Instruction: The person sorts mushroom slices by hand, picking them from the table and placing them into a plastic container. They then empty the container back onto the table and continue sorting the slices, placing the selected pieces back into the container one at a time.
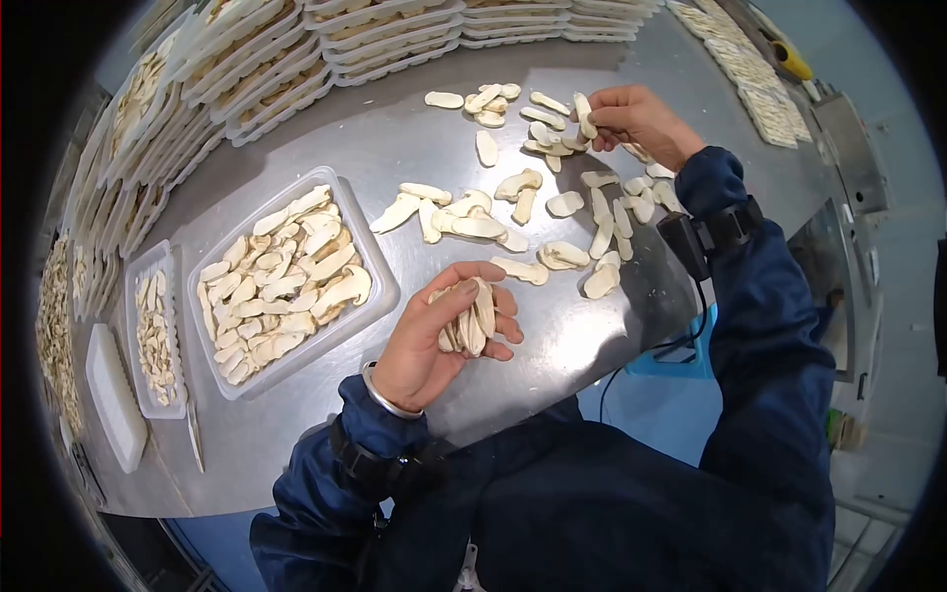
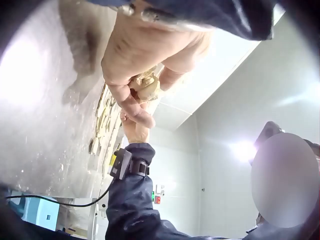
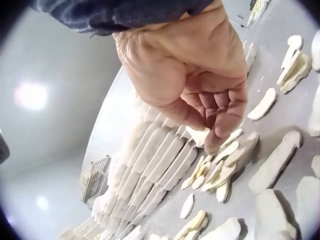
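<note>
In the head view my left hand (image 1: 419,340) holds a small bunch of pale mushroom slices (image 1: 472,321) upright in its curled fingers, thumb across them. The left wrist view shows part of that bunch (image 2: 149,90) between palm and fingers. At the far right of the steel table my right hand (image 1: 646,123) pinches one mushroom slice (image 1: 585,115) between thumb and fingertips. The same slice (image 3: 198,135) shows partly below the fingertips in the right wrist view. Loose mushroom slices (image 1: 478,226) lie scattered on the table between and around both hands.
Left of my left hand stands a plastic tray (image 1: 383,266) full of mushroom slices. Beyond it are a narrower tray (image 1: 181,326), a white lid-like tray (image 1: 110,400) and a knife (image 1: 195,434). Stacked filled trays (image 1: 395,44) line the back edge. A blue stool (image 1: 681,360) stands below.
</note>
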